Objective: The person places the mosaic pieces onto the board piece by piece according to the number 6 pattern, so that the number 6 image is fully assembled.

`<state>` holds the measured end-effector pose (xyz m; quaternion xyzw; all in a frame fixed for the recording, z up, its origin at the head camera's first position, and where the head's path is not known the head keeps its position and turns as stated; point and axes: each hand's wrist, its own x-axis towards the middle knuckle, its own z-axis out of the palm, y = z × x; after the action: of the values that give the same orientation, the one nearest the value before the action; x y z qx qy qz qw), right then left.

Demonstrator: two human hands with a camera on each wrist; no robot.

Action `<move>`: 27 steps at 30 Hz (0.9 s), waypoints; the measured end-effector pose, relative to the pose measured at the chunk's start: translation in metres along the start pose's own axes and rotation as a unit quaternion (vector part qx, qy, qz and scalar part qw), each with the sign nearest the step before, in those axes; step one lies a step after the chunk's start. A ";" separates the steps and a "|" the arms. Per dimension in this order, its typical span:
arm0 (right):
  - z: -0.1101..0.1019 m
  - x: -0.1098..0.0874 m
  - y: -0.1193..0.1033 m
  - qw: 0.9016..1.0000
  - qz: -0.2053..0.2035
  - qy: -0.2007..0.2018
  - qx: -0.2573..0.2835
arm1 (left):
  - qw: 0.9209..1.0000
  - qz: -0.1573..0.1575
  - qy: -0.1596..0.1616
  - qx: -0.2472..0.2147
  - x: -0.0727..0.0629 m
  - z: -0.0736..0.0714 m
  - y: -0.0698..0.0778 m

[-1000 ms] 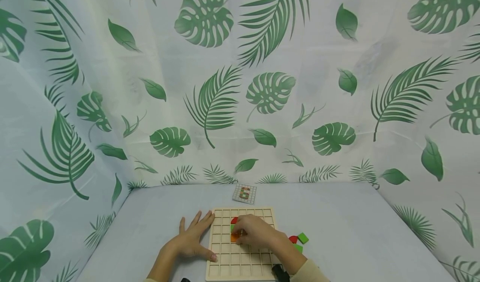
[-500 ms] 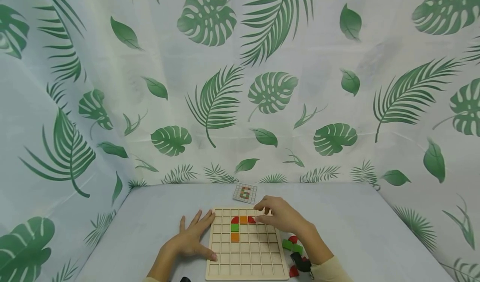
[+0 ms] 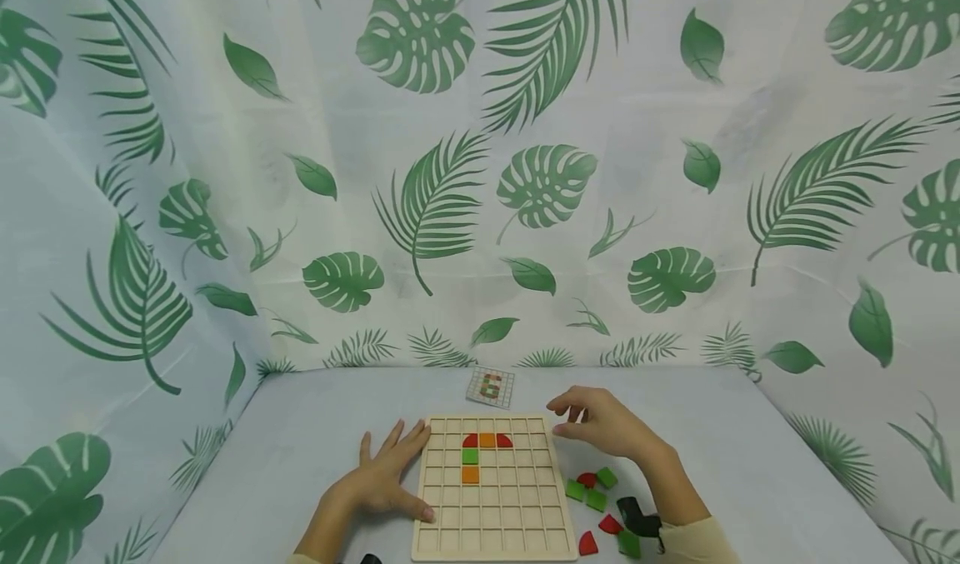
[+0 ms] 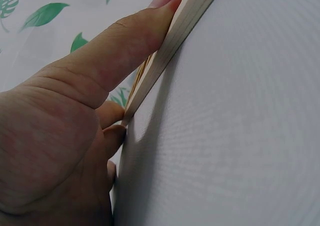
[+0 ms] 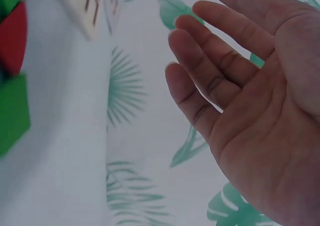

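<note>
In the head view, a pale wooden grid board (image 3: 517, 497) lies on the table. In its upper left part sit a red rounded piece (image 3: 470, 441), an orange square (image 3: 487, 440), another red rounded piece (image 3: 504, 441), a green square (image 3: 470, 456) and a lower orange square (image 3: 470, 474). My left hand (image 3: 382, 482) rests at the board's left edge, fingers spread and thumb on the rim; the left wrist view shows the thumb (image 4: 115, 51) against that edge. Just beyond the board's right side is my right hand (image 3: 600, 422), fingers loosely bent around nothing, palm facing the right wrist camera.
Loose green squares (image 3: 596, 500) and red rounded pieces (image 3: 588, 543) lie right of the board, several in all. Behind the board, a small card (image 3: 490, 386) shows a coloured grid pattern. A black device (image 3: 637, 518) is on my right wrist. Leaf-print cloth (image 3: 450, 172) surrounds the table.
My right hand has moved off the board to the right, uncovering the coloured top row and the loose pieces beside the board. The left hand has stayed in place.
</note>
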<state>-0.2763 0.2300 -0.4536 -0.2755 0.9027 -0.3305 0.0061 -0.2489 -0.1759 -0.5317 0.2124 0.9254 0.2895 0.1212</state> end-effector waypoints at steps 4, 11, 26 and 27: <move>-0.010 -0.013 0.011 1.000 0.015 -0.015 0.004 | 1.000 -0.003 0.005 0.004 0.000 -0.001 0.000; -0.025 -0.032 0.024 0.999 0.034 -0.035 0.011 | 1.000 0.003 0.001 -0.002 0.000 0.000 0.000; -0.026 -0.039 0.036 0.989 0.085 -0.103 0.064 | 1.000 -0.002 0.002 0.004 -0.001 0.001 0.002; -0.025 -0.039 0.037 0.989 0.084 -0.106 0.067 | 1.000 -0.003 0.001 0.004 -0.001 0.001 0.002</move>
<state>-0.2660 0.2877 -0.4625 -0.2314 0.8927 -0.3574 0.1478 -0.2472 -0.1741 -0.5308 0.2103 0.9273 0.2854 0.1202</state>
